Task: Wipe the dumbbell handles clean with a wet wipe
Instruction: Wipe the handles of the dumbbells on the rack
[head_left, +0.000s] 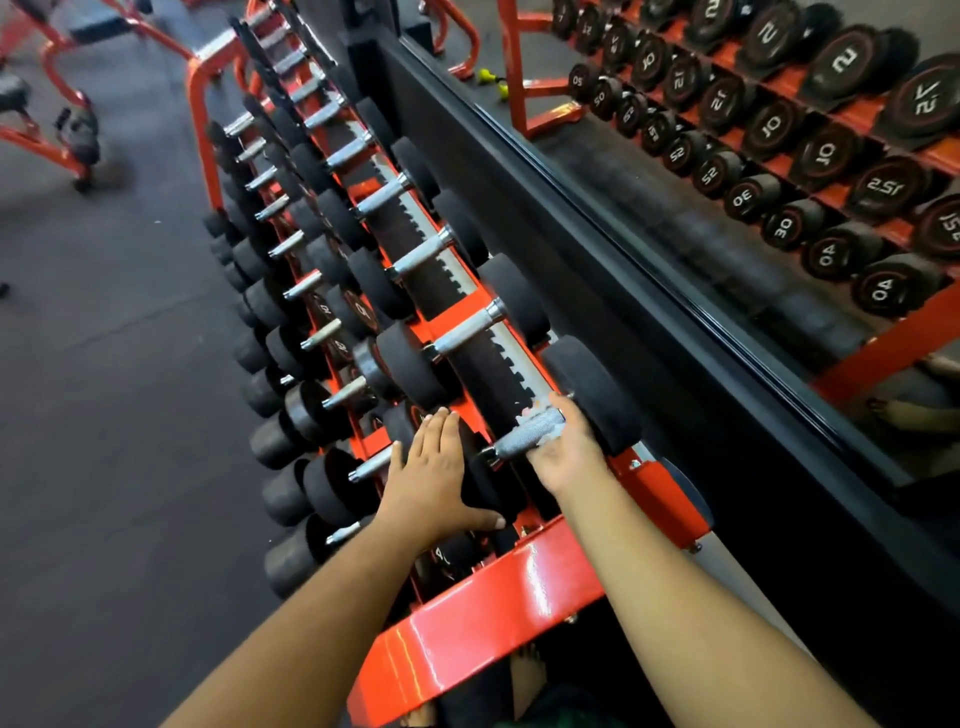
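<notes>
- left hand lies flat, fingers straight, on the near black head of the nearest dumbbell on the top tier, steadying it. grip released, holding nothing.
- right hand is curled under and round that dumbbell's knurled handle; a bit of white wet wipe shows between palm and steel. grip is grasping handle plus wipe.
- judgement: this is the wiping stroke on the nearest handle, near end of the red rack.
- far up the row, many more chrome handles sit on all tiers. can't tell from shine which are clean.
- judgement: most of the job looks still open.
</notes>
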